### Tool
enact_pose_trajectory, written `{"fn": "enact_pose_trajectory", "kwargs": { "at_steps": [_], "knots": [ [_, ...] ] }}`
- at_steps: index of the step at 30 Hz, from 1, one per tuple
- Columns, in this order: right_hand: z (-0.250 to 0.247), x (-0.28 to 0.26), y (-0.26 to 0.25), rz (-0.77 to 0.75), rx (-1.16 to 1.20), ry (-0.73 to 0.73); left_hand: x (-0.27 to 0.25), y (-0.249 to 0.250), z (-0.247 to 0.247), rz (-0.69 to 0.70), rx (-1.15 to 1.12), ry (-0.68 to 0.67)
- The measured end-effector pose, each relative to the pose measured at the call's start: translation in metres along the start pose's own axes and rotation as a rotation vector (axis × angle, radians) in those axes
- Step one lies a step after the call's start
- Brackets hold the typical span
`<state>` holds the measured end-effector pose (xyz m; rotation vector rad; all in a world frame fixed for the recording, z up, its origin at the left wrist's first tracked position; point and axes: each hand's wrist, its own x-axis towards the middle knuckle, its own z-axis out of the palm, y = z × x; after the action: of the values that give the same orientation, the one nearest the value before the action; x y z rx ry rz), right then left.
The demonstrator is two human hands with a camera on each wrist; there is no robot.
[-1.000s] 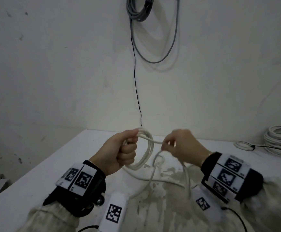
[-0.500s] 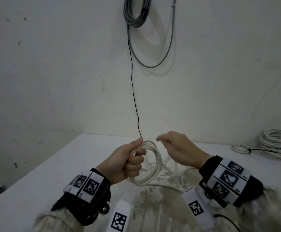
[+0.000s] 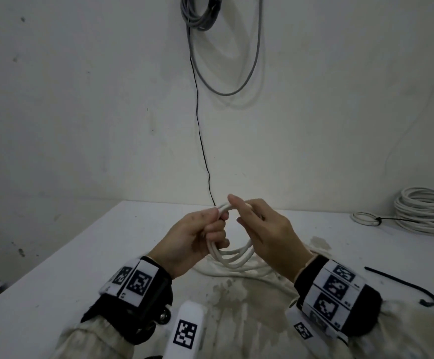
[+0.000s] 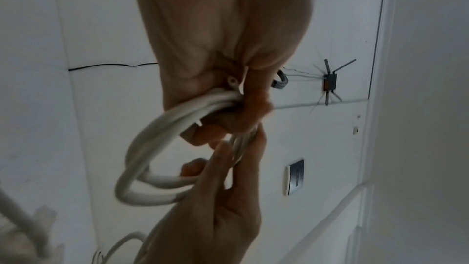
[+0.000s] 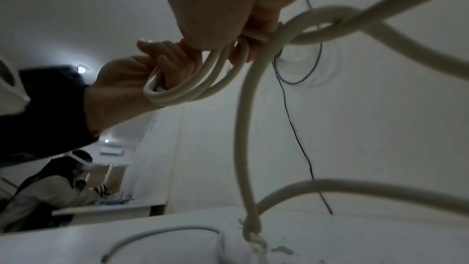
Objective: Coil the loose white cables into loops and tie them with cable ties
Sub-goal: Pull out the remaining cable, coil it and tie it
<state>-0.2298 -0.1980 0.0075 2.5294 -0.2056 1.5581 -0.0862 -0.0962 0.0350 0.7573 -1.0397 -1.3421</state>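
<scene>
White table (image 3: 55, 268), stained near the front edge, stands against a white wall (image 3: 81, 99). A grey cable bundle (image 3: 200, 14) hangs high on the wall, and a thin black wire (image 3: 200, 130) drops from it to the table's back edge.

Far right on the table: a large finished white cable coil (image 3: 423, 211), and just left of it a small white coil (image 3: 364, 218) with a black tie around it. A loose black cable tie (image 3: 402, 283) with a hooked end lies to the right of the right wrist, apart from both hands.

The white cable (image 3: 232, 255) being worked is held above the table between the two hands, already in several loops. Its free length trails down to the tabletop beneath the right wrist; in the right wrist view the hanging strand (image 5: 245, 127) ends in a knot-like lump at the table.

Left hand (image 3: 192, 239): fingers curled around the left side of the loop bundle, thumb pressing on top. The left wrist view shows a cut cable end (image 4: 232, 82) at the grip.

Right hand (image 3: 270, 234): fingers curled around the upper right side of the loops, index finger extended over the top, close to the left thumb.
</scene>
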Motion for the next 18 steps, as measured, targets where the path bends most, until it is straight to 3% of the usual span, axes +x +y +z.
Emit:
{"fn": "enact_pose_trajectory", "kwargs": {
  "at_steps": [4,6,8,11,14,18],
  "knots": [
    [-0.003,0.002,-0.004,0.152,0.167,0.079,0.0,-0.001,0.007,-0.011,-0.188,-0.065],
    [-0.007,0.005,-0.003,0.092,0.121,0.129,-0.001,0.001,0.017,0.002,-0.294,-0.095],
    [-0.011,0.008,0.0,-0.051,0.015,0.183,-0.001,0.002,0.029,0.051,-0.316,0.003],
    [-0.017,0.012,0.003,-0.16,-0.009,0.24,0.003,-0.003,0.038,0.153,-0.115,0.207],
    [-0.024,0.015,-0.004,-0.039,0.123,0.276,0.006,-0.002,0.04,0.134,0.043,0.29],
    [-0.032,0.017,-0.008,0.232,0.474,0.13,0.006,0.006,0.036,0.089,0.037,0.309]
  ]
}}
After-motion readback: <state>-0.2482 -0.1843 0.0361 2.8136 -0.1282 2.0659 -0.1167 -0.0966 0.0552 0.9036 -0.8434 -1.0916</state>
